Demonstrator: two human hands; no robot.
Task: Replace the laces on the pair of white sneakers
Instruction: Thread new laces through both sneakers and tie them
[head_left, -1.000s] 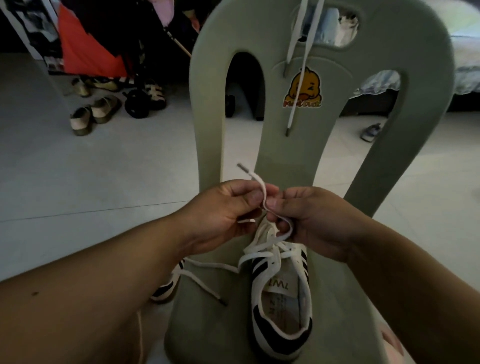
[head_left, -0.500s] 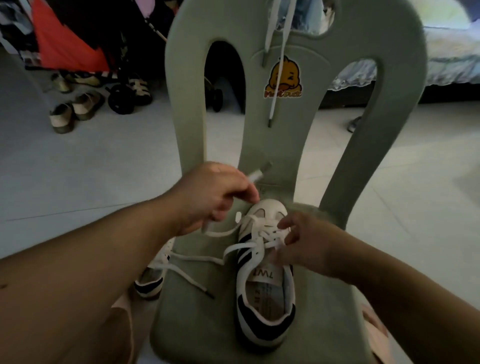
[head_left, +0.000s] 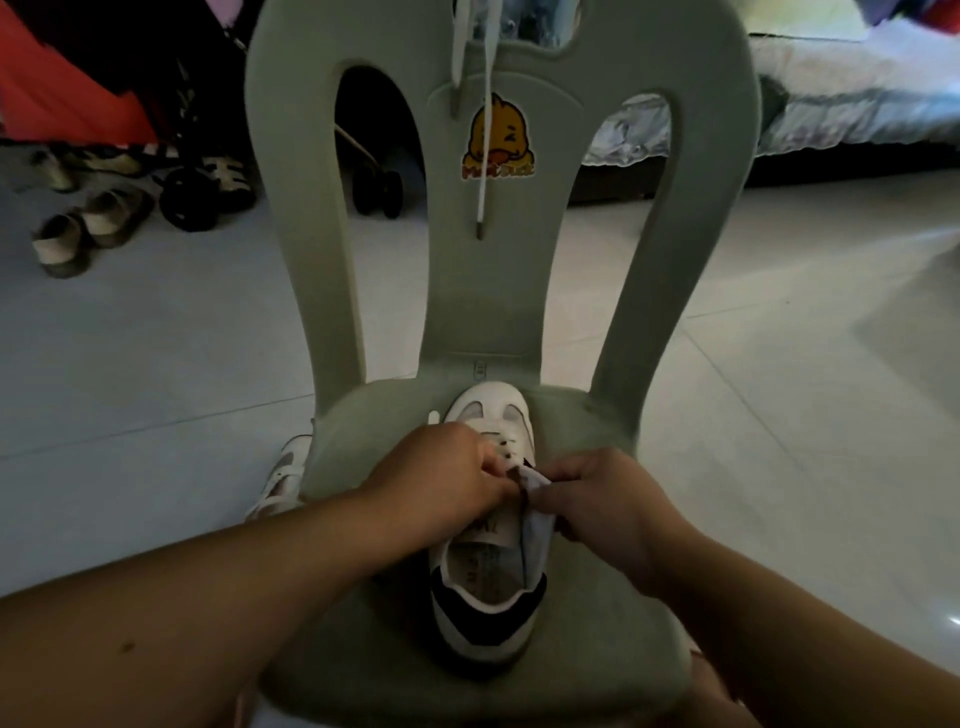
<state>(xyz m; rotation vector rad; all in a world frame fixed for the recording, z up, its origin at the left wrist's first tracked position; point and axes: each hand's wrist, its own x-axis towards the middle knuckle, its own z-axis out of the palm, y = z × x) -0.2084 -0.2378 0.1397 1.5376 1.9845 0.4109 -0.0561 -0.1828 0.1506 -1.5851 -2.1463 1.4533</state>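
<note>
Both grips are closed at the sneaker: left hand pinches the lace, right hand its side. A hard tug could slide it off the chair.

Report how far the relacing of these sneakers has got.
Done: the sneaker on the chair seems laced through its eyelets nearest the toe. In hand: the left hand pinches the lace at the middle eyelets while the right hand grips the shoe's side. Left: the upper eyelets, plus the second sneaker on the floor; a spare lace hangs over the chair back.
</note>
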